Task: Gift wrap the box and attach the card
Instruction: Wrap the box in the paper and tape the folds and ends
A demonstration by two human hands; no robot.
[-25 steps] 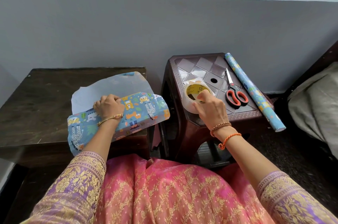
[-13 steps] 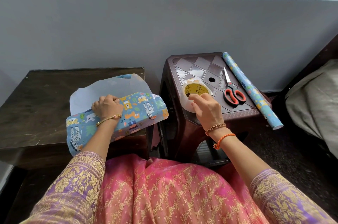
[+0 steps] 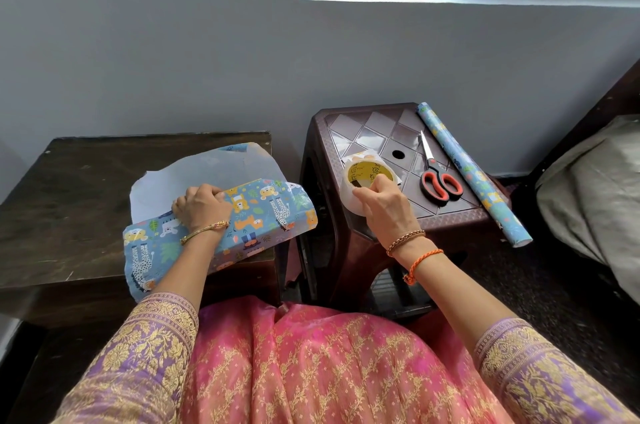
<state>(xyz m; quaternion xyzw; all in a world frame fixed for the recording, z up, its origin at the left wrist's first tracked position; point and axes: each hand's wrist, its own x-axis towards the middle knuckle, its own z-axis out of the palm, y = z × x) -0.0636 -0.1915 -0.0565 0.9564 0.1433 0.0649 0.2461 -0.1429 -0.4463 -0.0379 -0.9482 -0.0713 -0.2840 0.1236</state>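
A box (image 3: 263, 216) lies half wrapped in blue animal-print paper at the right end of the dark wooden table (image 3: 69, 202). A white flap of the paper (image 3: 207, 171) stands loose behind it. My left hand (image 3: 201, 205) presses down on the box's top with curled fingers over the folded paper edge. On the brown plastic stool (image 3: 374, 133) sits a roll of clear tape (image 3: 367, 178) with a yellow core. My right hand (image 3: 384, 202) grips that roll at its near rim, the thumb hooked inside the core. No card is in sight.
Red-handled scissors (image 3: 438, 178) lie on the stool right of the tape. A roll of the same wrapping paper (image 3: 471, 174) lies along the stool's right edge, overhanging the front. A grey fabric bundle (image 3: 595, 202) sits at far right. A wall stands close behind.
My right hand has slid slightly toward me along the tape roll and tightened on its near rim. The left hand stays pressed on the box.
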